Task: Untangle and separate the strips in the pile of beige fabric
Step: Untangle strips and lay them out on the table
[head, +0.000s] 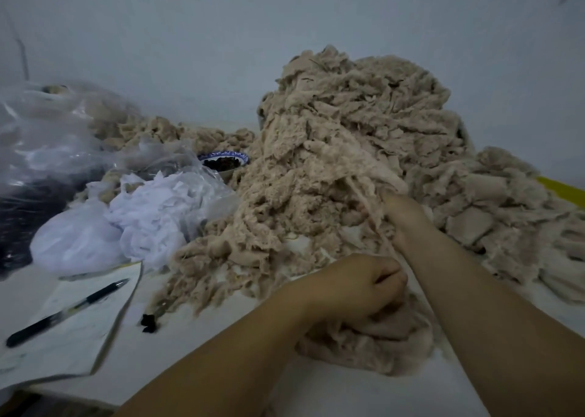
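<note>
Far out to the left of the left grip, a black pen (pixel 66 312) lies slantwise on a sheet of paper (pixel 79 350), and beyond them a clear plastic bag (pixel 47 138) slumps with something dark inside. Closer to the left grip, a heap of white cloth scraps (pixel 152 214) spills out of thin plastic, with a blue-rimmed bowl (pixel 224 160) of dark bits just behind it and a small dark scrap (pixel 148 320) on the pale surface (pixel 205 337). Now the left grip (pixel 357 290): fingers curled tight, clamped down on a wad (pixel 380 350) of beige cloth that bulges out beneath it on the surface. From just above that fist a thin strip (pixel 376 223) runs up to the right grip (pixel 402 214), which lies just beyond the left one, fingers dug in and closed on that strip at the foot of the heap. The pile of beige fabric (pixel 348 125) towers right behind both grips against the wall, tangled and frayed, sprawling down to either side of them. Far right of the right grip, a yellow edge (pixel 563 188) peeks out past the fabric.
</note>
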A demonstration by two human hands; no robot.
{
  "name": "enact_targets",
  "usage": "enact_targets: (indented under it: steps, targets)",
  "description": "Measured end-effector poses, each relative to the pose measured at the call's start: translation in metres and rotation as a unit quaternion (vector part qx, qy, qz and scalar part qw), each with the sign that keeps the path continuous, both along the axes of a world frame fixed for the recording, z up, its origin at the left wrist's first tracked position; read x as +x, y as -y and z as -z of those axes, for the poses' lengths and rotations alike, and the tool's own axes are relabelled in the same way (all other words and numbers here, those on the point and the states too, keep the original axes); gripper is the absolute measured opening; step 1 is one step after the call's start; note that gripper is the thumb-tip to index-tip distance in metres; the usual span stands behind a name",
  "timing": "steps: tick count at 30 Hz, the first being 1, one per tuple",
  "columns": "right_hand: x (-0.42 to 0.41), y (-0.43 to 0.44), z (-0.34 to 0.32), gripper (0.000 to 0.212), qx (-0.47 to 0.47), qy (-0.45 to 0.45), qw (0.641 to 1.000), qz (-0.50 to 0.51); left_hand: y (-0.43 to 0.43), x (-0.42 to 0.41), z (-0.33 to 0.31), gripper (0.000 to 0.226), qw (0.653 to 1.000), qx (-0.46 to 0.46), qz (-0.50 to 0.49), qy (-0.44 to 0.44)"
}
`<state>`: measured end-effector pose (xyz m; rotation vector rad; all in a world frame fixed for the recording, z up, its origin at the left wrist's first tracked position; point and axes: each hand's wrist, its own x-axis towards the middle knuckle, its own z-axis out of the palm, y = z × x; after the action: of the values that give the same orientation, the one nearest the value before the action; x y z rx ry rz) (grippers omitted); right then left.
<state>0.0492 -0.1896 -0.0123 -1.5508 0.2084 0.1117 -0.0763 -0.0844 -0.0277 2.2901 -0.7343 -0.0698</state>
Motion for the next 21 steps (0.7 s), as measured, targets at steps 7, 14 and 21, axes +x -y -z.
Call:
enact_targets:
  steps: [7, 14, 21]
  targets:
    - [0.021, 0.048, 0.000, 0.024, 0.112, -0.001, 0.991, 0.069, -0.015, 0.003, 0.023, 0.039, 0.981, -0.171, -0.066, -0.063]
    - [-0.035, 0.007, 0.024, 0.039, 0.061, -0.021, 0.996, -0.056, 0.002, 0.015, 0.025, 0.045, 0.965, -0.231, -0.094, -0.076]
    - [-0.026, -0.002, 0.001, 0.027, 0.155, -0.089, 0.983, -0.047, 0.004, 0.016, 0.028, 0.045, 0.972, -0.201, -0.078, -0.090]
